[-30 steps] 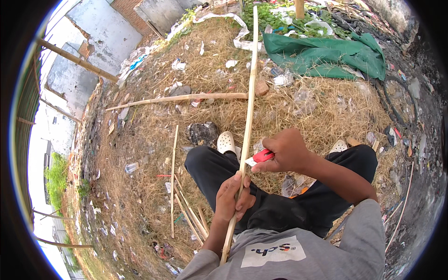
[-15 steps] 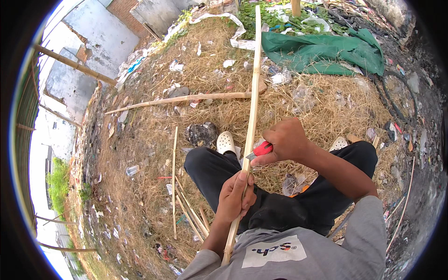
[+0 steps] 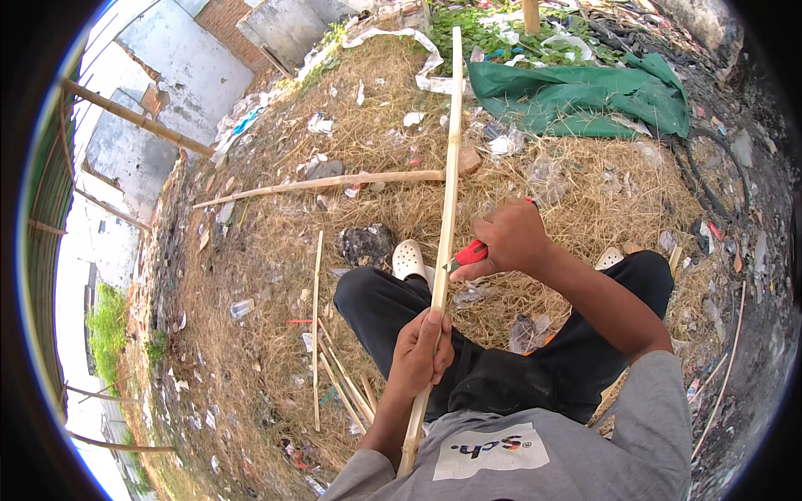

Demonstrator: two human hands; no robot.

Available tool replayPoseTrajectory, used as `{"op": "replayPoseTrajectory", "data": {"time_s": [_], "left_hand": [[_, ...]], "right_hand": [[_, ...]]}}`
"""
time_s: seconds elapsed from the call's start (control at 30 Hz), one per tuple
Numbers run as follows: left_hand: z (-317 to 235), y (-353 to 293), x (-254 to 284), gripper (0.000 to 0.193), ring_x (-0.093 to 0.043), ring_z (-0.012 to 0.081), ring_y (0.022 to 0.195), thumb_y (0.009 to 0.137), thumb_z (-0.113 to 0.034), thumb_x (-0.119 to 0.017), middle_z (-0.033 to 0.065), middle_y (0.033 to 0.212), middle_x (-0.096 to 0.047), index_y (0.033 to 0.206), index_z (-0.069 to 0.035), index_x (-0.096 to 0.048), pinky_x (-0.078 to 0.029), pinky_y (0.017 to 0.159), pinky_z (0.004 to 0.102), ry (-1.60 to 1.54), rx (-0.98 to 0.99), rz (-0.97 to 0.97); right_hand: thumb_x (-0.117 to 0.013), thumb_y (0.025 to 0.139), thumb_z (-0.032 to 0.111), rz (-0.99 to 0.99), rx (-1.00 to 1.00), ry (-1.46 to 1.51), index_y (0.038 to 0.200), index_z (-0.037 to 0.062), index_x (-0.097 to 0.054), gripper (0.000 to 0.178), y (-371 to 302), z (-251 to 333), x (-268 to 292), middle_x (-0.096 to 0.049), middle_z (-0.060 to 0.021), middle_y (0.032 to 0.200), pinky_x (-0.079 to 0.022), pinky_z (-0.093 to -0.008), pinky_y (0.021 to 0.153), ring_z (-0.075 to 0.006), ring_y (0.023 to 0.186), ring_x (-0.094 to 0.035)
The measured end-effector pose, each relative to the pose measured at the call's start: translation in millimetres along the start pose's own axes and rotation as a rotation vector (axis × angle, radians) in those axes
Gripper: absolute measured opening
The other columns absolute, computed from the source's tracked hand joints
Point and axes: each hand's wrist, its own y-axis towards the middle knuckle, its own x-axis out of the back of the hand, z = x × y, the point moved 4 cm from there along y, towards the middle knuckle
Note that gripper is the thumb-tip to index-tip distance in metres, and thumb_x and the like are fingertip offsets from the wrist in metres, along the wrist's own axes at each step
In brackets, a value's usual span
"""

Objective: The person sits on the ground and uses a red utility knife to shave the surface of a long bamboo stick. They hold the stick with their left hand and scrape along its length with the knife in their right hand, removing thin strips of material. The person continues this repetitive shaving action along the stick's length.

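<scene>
A long pale bamboo strip (image 3: 451, 179) slants from beside my waist out past my feet. Low on it, above my lap, my left hand (image 3: 424, 351) is closed around the strip with the thumb along its upper face. My right hand (image 3: 511, 240) is wrapped round the red handle of a utility knife (image 3: 469, 254). Its blade end meets the strip's right edge, a little beyond my left hand. Most of the handle is hidden in my right fist.
Several thin bamboo strips (image 3: 344, 380) lie on dry grass to my left. Further out are a bamboo pole (image 3: 322, 185), a dark stone (image 3: 368, 245) and a green tarp (image 3: 581, 96). Litter is scattered about; a plastic cup (image 3: 241, 309) lies left. My knees are spread either side.
The knife and my right hand have shifted slightly up along the strip, and the fist has turned a little. The strip's far end sits slightly lower in view. My left hand keeps its hold.
</scene>
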Motion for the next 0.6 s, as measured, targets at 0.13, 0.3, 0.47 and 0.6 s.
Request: {"op": "replayPoseTrajectory", "data": {"time_s": [0.13,0.3,0.47,0.6], "left_hand": [[7,-8,-8,0.035,-0.028,0.0058,0.032,0.106,-0.034,-0.034,-0.0031,0.046,-0.035,0.091,-0.006,-0.047,-0.024,0.033,0.0211,0.001,0.052,-0.014],[19,-23,-15,0.035,-0.027,0.0052,0.033,0.106,-0.035,-0.034,-0.0026,0.046,-0.035,0.090,-0.007,-0.046,-0.024,0.033,0.0212,-0.034,0.130,0.045],[25,-24,-15,0.035,-0.028,0.0048,0.034,0.106,-0.036,-0.034,-0.0029,0.048,-0.036,0.091,-0.007,-0.046,-0.024,0.033,0.0214,0.001,0.139,0.077],[23,-26,-14,0.034,-0.031,0.0046,0.035,0.106,-0.036,-0.034,-0.0031,0.050,-0.037,0.091,-0.007,-0.046,-0.026,0.033,0.0213,0.017,0.152,0.096]], "right_hand": [[-0.057,0.074,0.078,0.057,-0.475,-0.117,0.055,0.0099,-0.058,0.071,9,-61,2,-0.051,-0.0100,0.047,-0.040,-0.0384,0.042,-0.0274,0.043,-0.054],[-0.059,0.072,0.078,0.017,-0.477,-0.146,0.056,0.0095,-0.065,0.071,-6,-98,-2,-0.053,-0.0077,0.045,-0.044,-0.0379,0.043,-0.0265,0.043,-0.056],[-0.062,0.067,0.080,-0.061,-0.238,-0.227,0.052,0.0104,-0.060,0.071,-3,-122,-1,-0.051,-0.0074,0.044,-0.044,-0.0371,0.042,-0.0264,0.042,-0.055],[-0.048,0.075,0.084,-0.042,-0.538,-0.291,0.054,0.0084,-0.058,0.079,-6,-161,-16,-0.053,-0.0102,0.048,-0.046,-0.0400,0.048,-0.0282,0.048,-0.059]]}}
